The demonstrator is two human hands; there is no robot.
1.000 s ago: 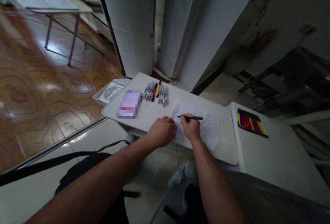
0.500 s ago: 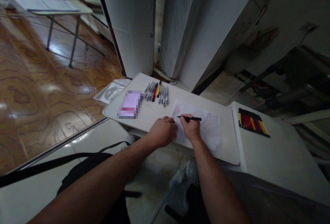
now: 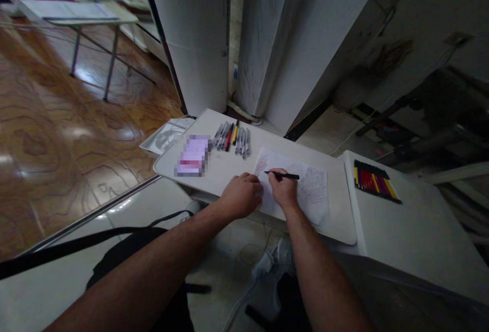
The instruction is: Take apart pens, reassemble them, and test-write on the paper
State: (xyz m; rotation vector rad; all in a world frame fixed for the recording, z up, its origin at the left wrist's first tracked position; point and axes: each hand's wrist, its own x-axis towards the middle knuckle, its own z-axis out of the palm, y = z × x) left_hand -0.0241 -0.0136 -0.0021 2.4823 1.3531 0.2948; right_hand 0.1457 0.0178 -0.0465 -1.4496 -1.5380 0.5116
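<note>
A black pen (image 3: 286,174) is gripped in my right hand (image 3: 283,189), its tip pointing left over a white sheet of paper (image 3: 317,210). Rows of handwritten marks, some reddish, cover much of the sheet. My left hand (image 3: 242,194) lies flat at the paper's left edge, fingers stretched out and resting on the table and the sheet's border. Beyond it, several clear pens (image 3: 242,143) lie side by side with a red pen (image 3: 229,137) and a yellow pen (image 3: 235,133). To their left is a blurred pinkish phone-like thing (image 3: 194,155).
The narrow white table (image 3: 217,174) meets another white surface (image 3: 412,240) on the right, which bears a row of coloured pens (image 3: 376,182). A tall white cabinet (image 3: 194,31) stands behind. A folding table (image 3: 126,14) with papers is at the far left. A cable (image 3: 239,304) runs across the floor.
The pen and right hand have shifted very slightly to the right over the paper. My left hand stays in the same place.
</note>
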